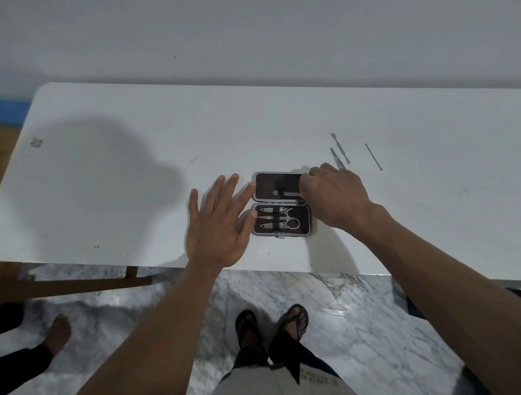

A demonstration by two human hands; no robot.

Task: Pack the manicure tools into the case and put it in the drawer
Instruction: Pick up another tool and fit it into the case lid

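Packing now: my left hand [216,223] lies flat and spread, steadying the open case [281,203] mid-table, while right hand [333,193] pinches a tool into the lid. Next, the loose picks [340,149].

Both forearms are bare, with no sleeves, watch or rings showing on the left hand [217,227] or the right hand [333,193]. Lower down, the person wears a pale, off-white top [265,389], dark trousers [296,357] and dark open-toed sandals [245,323] on bare feet
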